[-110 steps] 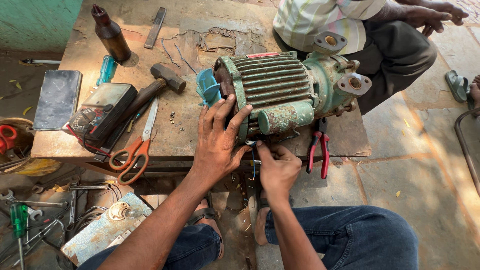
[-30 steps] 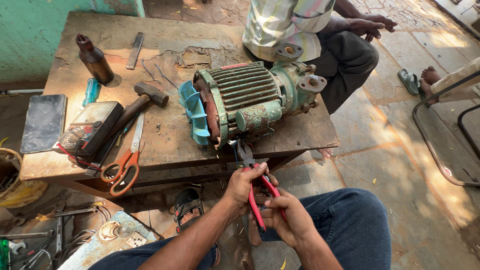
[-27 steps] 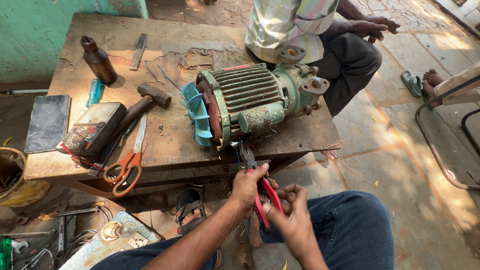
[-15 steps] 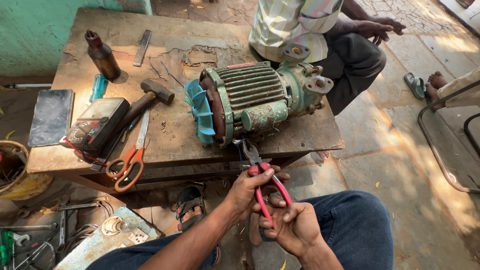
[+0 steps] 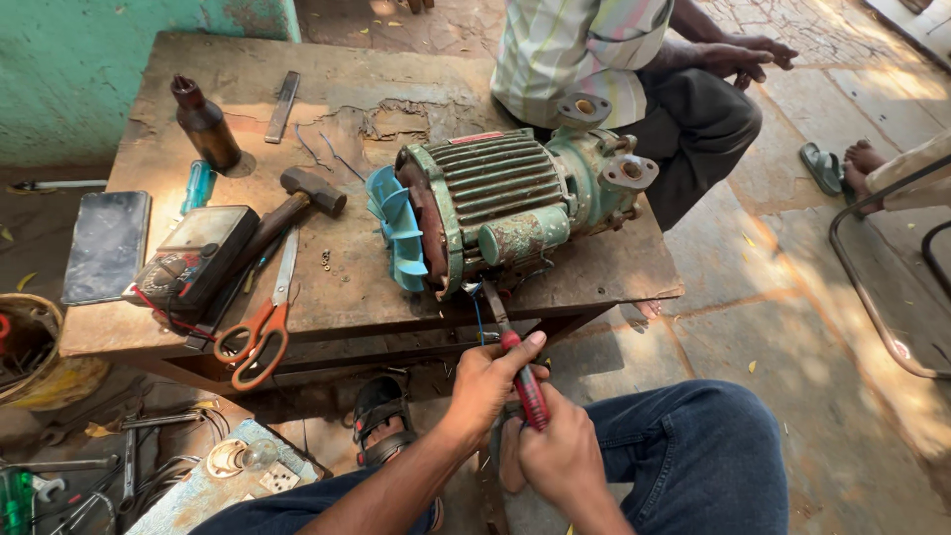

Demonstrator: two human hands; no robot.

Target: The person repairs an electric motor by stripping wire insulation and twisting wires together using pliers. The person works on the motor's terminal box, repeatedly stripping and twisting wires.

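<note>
Setting: outdoor paved floor with a teal wall at the far left; a worn wooden counter (image 5: 347, 287) carried the work, its near edge facing the person.
Counter, left part: a dark tablet-like slab (image 5: 106, 246), a brown bottle (image 5: 205, 123), a multimeter (image 5: 198, 260), a hammer (image 5: 297, 198) and orange-handled scissors (image 5: 260, 332) lay well apart from the hands.
Motor: a green ribbed electric motor (image 5: 505, 203) with a blue fan (image 5: 394, 241) lay on its side near the counter's front edge, long axis running left to right, fan end to the left.
Pliers: red-handled pliers (image 5: 520, 372) stood nearly upright below the counter edge, nose pointing up and slightly left toward the motor's underside, where thin wires (image 5: 477, 312) hung down; whether the nose gripped a wire could not be told.
Left hand: the left hand (image 5: 485, 381) was closed on the upper part of the handles, fingers (image 5: 525, 345) wrapped around them, nearer of the two to the motor.
Right hand: the right hand (image 5: 560, 451) was clenched around the lower handle ends, just below the left and touching it.
Key relation: the motor lay straight up and away from both hands, the pliers' axis roughly crossing the motor's axis.
Background, right: another person (image 5: 634, 69) sat behind the counter; a sandal (image 5: 820, 166) lay on the floor.
</note>
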